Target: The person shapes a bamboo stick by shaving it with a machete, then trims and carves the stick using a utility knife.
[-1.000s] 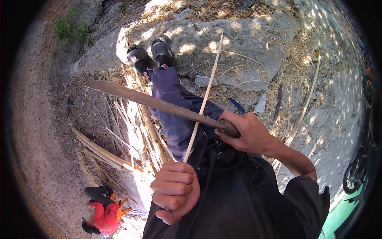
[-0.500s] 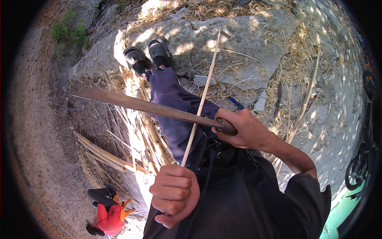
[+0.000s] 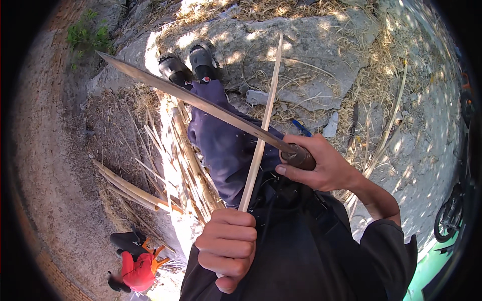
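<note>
My left hand (image 3: 228,247) is closed in a fist around the lower end of a long, pale wooden strip (image 3: 262,135), which slants up and away over my lap to a narrow tip. My right hand (image 3: 321,163) grips the dark handle of a machete (image 3: 196,102). Its long brown blade points to the far left and crosses the strip near the handle end. The blade looks to lie against the strip or just over it; I cannot tell whether they touch. My legs in dark blue trousers (image 3: 216,150) stretch out underneath.
A heap of split pale strips (image 3: 183,155) lies left of my legs, with thicker poles (image 3: 128,188) beyond. Long strips (image 3: 389,125) and dry shavings cover the right ground. A person in red (image 3: 138,271) sits at lower left. A motorcycle wheel (image 3: 448,213) shows far right.
The machete's tip has swung upward and away, and its blade has turned more edge-on. My left hand has shifted slightly right and down, and the strip has turned to show a wider face.
</note>
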The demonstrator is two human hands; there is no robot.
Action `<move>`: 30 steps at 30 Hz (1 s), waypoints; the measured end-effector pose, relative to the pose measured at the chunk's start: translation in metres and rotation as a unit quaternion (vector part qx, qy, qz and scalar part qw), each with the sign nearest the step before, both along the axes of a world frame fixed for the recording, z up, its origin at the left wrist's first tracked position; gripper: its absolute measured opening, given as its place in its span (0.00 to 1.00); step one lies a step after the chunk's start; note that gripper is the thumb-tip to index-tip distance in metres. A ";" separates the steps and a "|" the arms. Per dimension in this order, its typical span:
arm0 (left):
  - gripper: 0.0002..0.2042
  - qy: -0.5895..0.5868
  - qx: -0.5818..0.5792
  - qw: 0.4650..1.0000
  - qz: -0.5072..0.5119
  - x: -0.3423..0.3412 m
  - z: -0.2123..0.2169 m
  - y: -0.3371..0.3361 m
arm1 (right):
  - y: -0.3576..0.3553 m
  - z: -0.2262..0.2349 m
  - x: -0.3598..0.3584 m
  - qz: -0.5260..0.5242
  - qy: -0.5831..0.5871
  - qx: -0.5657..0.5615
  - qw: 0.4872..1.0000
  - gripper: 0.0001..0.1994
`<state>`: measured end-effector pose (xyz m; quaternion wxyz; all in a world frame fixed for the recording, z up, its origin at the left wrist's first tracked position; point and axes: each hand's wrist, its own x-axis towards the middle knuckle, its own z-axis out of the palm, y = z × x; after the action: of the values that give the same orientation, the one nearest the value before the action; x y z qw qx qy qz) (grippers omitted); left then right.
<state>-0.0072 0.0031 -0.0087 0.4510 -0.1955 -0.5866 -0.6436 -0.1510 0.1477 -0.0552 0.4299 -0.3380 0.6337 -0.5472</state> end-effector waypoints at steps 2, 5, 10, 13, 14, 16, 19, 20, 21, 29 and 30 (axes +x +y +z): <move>0.30 -0.001 0.003 1.000 0.002 0.003 -0.001 -0.003 | 0.001 0.002 0.000 0.027 -0.014 0.019 0.999 0.12; 0.32 0.001 -0.001 1.000 0.009 0.005 -0.004 -0.003 | -0.001 0.014 -0.004 0.048 -0.012 0.041 0.998 0.12; 0.32 0.000 0.015 0.999 0.039 0.005 0.001 -0.003 | -0.001 0.016 -0.002 -0.004 0.013 0.004 1.000 0.11; 0.32 0.001 0.038 0.998 0.053 0.005 -0.001 -0.001 | -0.003 0.008 0.002 0.038 0.009 0.057 0.998 0.11; 0.32 0.003 0.048 0.997 0.064 0.010 -0.002 0.000 | -0.004 0.009 0.004 0.037 0.007 0.057 0.998 0.11; 0.32 0.019 0.043 0.997 0.068 0.011 -0.007 0.000 | -0.005 0.011 0.008 -0.007 0.083 0.019 0.996 0.11; 0.33 0.017 0.054 0.995 0.077 0.007 -0.002 0.000 | -0.004 0.019 0.012 -0.035 0.094 0.004 0.995 0.12; 0.33 0.018 0.054 0.996 0.075 0.005 -0.002 -0.001 | -0.004 0.014 0.012 -0.037 0.096 0.004 0.995 0.12; 0.33 0.016 0.055 0.995 0.080 0.002 0.000 -0.002 | -0.005 0.005 0.015 -0.036 0.094 0.017 0.995 0.12; 0.29 -0.022 -0.055 0.998 0.027 -0.001 0.008 -0.022 | -0.010 -0.003 0.017 -0.067 0.086 0.005 0.994 0.13; 0.29 -0.020 -0.058 0.998 0.027 -0.005 0.011 -0.028 | -0.011 -0.004 0.015 -0.082 0.082 0.001 0.993 0.13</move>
<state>-0.0120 -0.0249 0.0026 0.4441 -0.1921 -0.6367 -0.6004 -0.1358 0.1369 -0.0596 0.3303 -0.3286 0.6927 -0.5505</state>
